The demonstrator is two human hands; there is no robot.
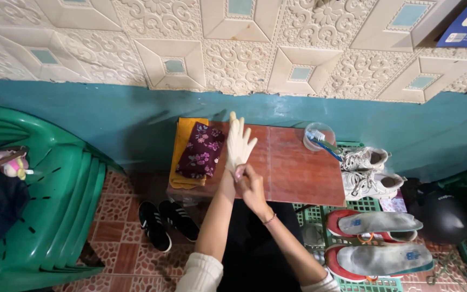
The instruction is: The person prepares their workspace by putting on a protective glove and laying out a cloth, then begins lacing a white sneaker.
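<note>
My left hand (pixel 239 143) is raised over a small brown table (pixel 304 173), fingers spread upward inside a cream rubber glove (pixel 237 157). My right hand (pixel 251 184) pinches the glove's cuff at my left wrist. Just left of the gloved hand, a maroon floral cloth (pixel 201 150) lies on a folded yellow cloth (pixel 182 143). At the table's far right corner stands a clear cup (pixel 320 133) with a blue and white brush in it.
Stacked green plastic chairs (pixel 55 205) stand at left with a dark bag and a small toy on them. Black shoes (pixel 166 221) sit on the tiled floor. White sneakers (pixel 366 172), insoles (pixel 377 223) and green crates lie at right, beside a black helmet (pixel 444 216).
</note>
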